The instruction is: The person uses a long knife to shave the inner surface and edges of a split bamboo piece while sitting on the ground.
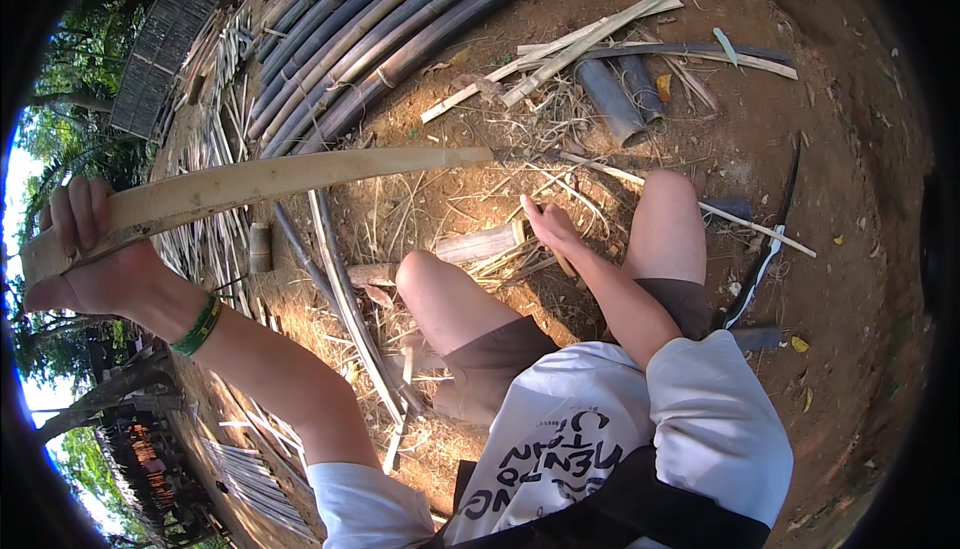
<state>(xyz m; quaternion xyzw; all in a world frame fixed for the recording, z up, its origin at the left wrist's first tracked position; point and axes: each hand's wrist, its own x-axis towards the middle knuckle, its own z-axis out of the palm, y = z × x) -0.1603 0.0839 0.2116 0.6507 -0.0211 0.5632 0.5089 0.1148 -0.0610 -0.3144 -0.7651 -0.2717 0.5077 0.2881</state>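
Splitting bamboo, seated on bare earth

The left hand (pixel 85 249) is wrapped tight around the near end of a long pale bamboo strip (pixel 270 181), held raised and level, seemingly to sight along it. The right hand (pixel 550 229) hangs low between the knees, fingers closed on something I cannot make out. Dark bamboo poles (pixel 400 19) lie far left; split offcuts (pixel 600 29) and shavings clutter the ground ahead.

Bright dappled daylight, blown-out sky at left, heavy fisheye bending, dark vignette round the rim.
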